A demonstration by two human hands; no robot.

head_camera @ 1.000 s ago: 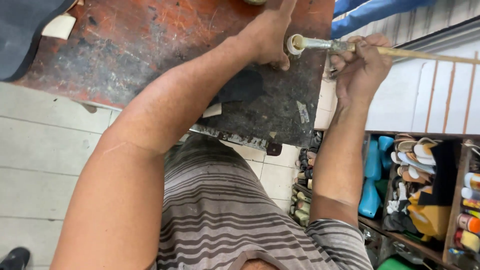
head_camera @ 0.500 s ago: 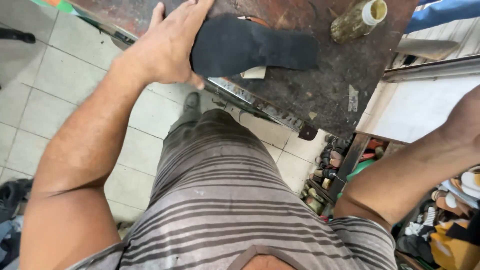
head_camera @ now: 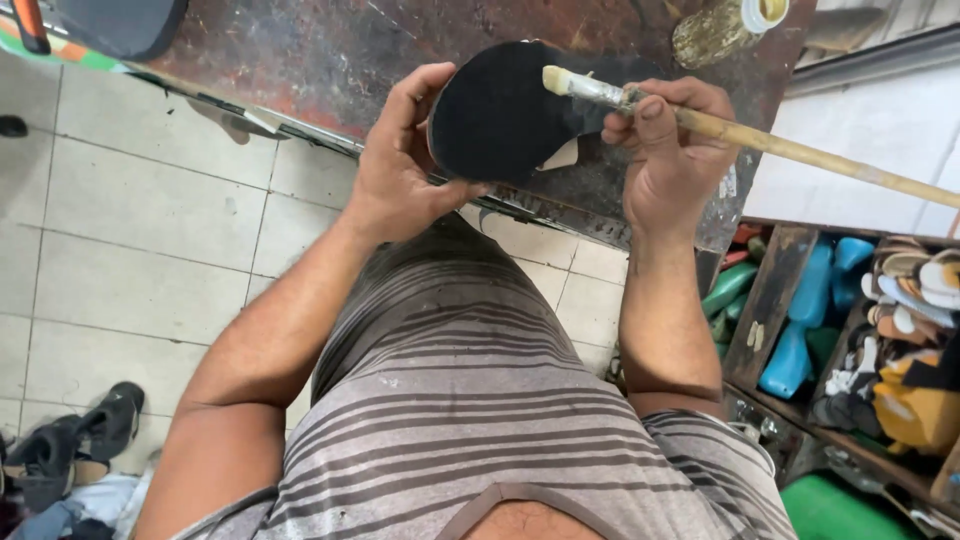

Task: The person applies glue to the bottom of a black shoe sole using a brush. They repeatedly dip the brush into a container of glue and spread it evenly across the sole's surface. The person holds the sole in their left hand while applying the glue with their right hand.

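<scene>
My left hand (head_camera: 400, 165) grips a black shoe sole (head_camera: 510, 115) by its near edge and holds it tilted up over the front of the stained workbench (head_camera: 330, 50). My right hand (head_camera: 670, 145) is closed on a long wooden-handled brush (head_camera: 740, 130). The brush's pale bristle tip (head_camera: 556, 80) rests against the sole's upper right face. A glue-caked jar (head_camera: 725, 25) with a white rim stands on the bench beyond the brush.
Wooden compartments (head_camera: 790, 300) at the right hold blue and green shoe lasts (head_camera: 805, 320) and several sole pieces. Black shoes (head_camera: 70, 445) lie on the tiled floor at the lower left. A dark object (head_camera: 110, 20) sits at the bench's far left.
My left hand has lifted the black sole off the bench and turned it up. My right hand has come back from the side with the brush and set its tip on the sole.
</scene>
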